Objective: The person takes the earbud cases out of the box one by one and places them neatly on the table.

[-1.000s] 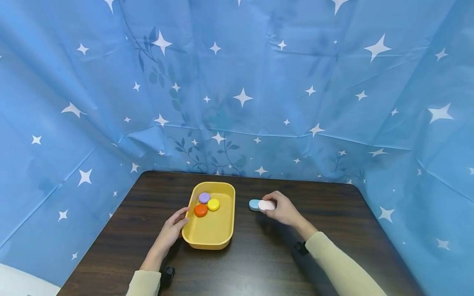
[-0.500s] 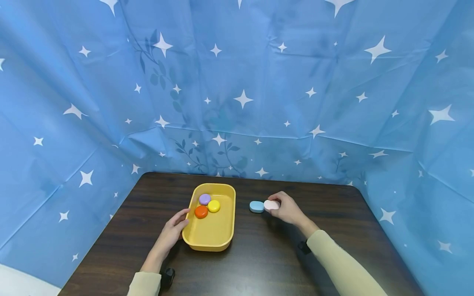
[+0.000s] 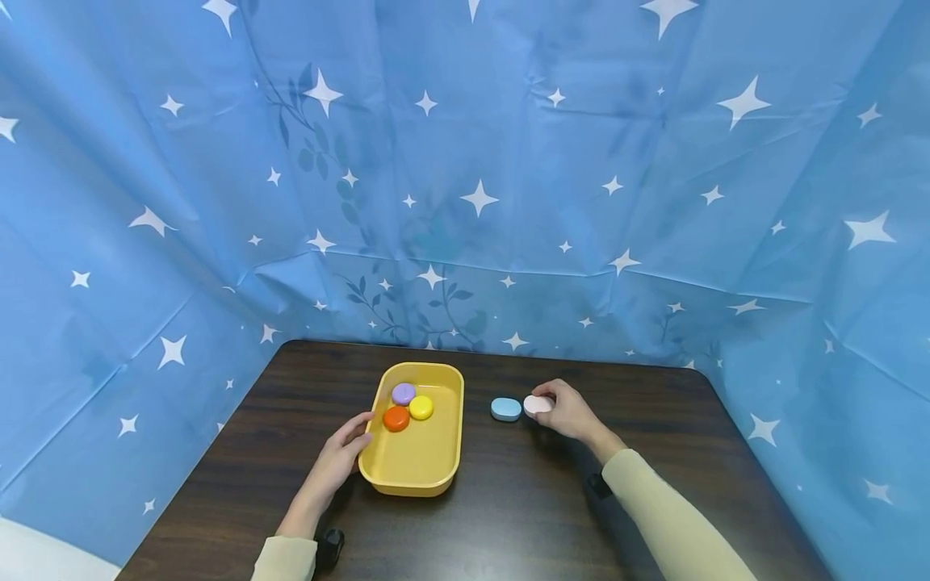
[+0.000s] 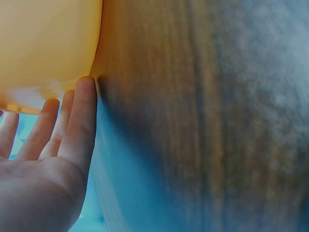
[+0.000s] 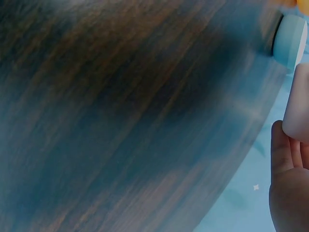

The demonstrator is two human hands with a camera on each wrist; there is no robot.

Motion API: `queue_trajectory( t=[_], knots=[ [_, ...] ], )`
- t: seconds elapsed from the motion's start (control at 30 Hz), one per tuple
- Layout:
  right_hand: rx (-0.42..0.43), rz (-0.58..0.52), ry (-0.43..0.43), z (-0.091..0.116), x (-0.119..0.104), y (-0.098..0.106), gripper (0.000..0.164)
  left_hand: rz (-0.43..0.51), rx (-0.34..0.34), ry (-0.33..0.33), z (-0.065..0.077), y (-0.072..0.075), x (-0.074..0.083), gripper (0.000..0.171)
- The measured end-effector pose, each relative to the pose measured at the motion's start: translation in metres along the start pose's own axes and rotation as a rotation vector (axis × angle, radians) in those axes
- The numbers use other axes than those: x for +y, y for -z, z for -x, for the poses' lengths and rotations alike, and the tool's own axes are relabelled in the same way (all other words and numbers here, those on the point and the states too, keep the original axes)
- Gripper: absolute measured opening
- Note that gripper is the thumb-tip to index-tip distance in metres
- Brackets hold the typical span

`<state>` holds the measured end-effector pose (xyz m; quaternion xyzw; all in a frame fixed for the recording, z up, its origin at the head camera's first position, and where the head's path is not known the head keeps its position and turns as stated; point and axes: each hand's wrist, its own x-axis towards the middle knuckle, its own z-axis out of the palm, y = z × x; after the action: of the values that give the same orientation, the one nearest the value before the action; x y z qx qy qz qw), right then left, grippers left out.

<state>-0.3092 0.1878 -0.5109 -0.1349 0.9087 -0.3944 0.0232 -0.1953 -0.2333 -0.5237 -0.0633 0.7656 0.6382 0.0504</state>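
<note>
My right hand (image 3: 572, 415) pinches a smooth pale pink disc (image 3: 536, 405) between thumb and fingers. Just left of it, apart by a narrow gap, a light blue oval piece (image 3: 505, 409) lies on the table. In the right wrist view the pink disc (image 5: 298, 108) shows at the right edge, below the blue piece (image 5: 288, 41). My left hand (image 3: 333, 466) rests against the left side of a yellow tray (image 3: 417, 464). Nearly straight fingertips touch the tray's wall (image 4: 43, 53) in the left wrist view. An orange-red disc (image 3: 395, 418), a yellow disc (image 3: 421, 407) and a purple disc (image 3: 403, 394) sit inside the tray.
The dark wooden table (image 3: 508, 516) ends at the back against a blue curtain (image 3: 479, 234) with white stars. The curtain also stands along the left and right sides. Each wrist wears a black camera band (image 3: 330, 549).
My right hand has moved the pink disc to the right, from overlapping the blue piece to beside it. The left hand stays at the tray. The head view has shifted slightly.
</note>
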Motion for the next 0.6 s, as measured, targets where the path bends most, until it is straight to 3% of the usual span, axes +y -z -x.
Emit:
queue_trajectory(
  t=[0.6],
  knots=[
    [-0.006, -0.002, -0.032, -0.008, 0.012, -0.012, 0.037, 0.013, 0.008, -0.012, -0.002, -0.001, -0.003, 0.043]
  ],
)
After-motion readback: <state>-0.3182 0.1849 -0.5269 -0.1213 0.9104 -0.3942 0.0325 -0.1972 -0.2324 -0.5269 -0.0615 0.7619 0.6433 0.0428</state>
